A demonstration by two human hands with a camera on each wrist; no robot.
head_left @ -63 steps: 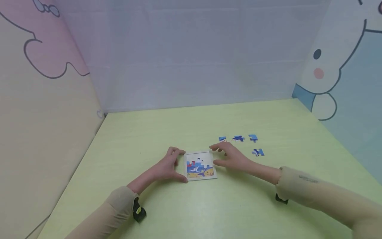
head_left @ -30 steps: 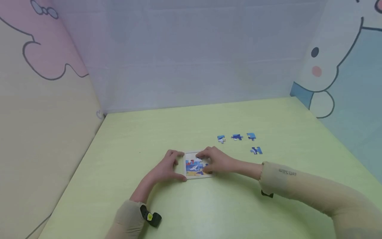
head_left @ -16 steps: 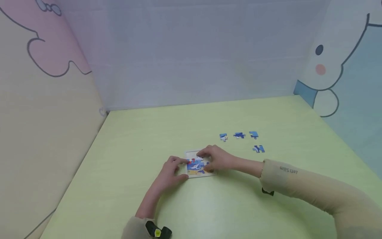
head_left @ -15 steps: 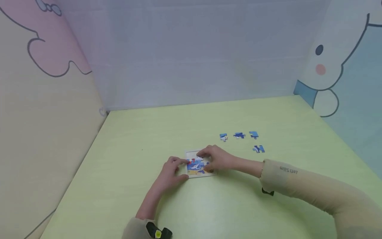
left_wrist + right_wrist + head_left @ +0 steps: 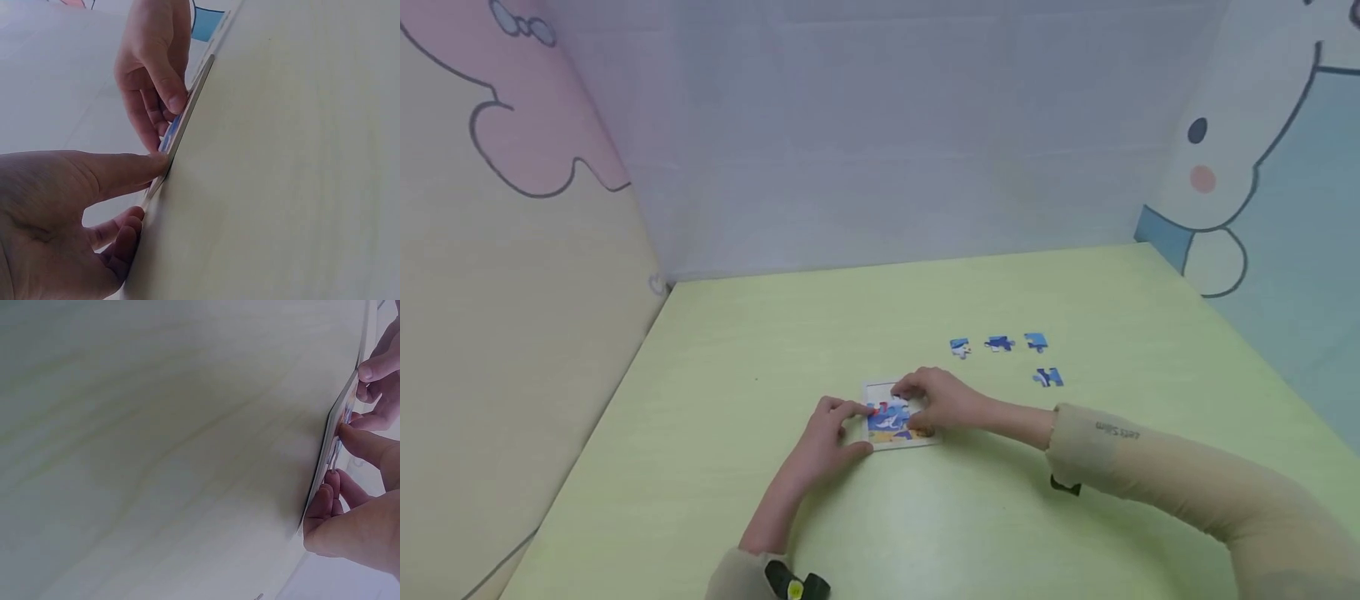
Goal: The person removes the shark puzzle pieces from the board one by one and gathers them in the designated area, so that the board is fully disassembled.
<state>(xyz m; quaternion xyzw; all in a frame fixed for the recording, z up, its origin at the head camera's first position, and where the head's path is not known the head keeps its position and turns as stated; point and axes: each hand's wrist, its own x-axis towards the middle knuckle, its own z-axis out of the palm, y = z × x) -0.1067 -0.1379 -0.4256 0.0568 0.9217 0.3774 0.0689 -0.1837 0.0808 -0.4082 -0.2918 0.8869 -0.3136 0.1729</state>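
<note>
A small square jigsaw tray with a pale frame lies on the table in the head view, part filled with blue, yellow and red sea-picture pieces. My left hand holds its left side, the thumb at the near corner and the index finger reaching over the edge. Inside the tray, my right hand has thumb and fingers bent about a puzzle piece, covering much of the right half. The left wrist view shows the tray edge-on, with my left thumb on its rim.
Several loose pieces lie beyond the tray to the right: a blue-white piece, a dark blue piece, a light blue piece and a striped piece. Cartoon-printed walls stand around the pale green table.
My right hand has moved left from beside the tray onto its pieces and stays there. My left index finger has shifted from the far left corner down the left edge.
</note>
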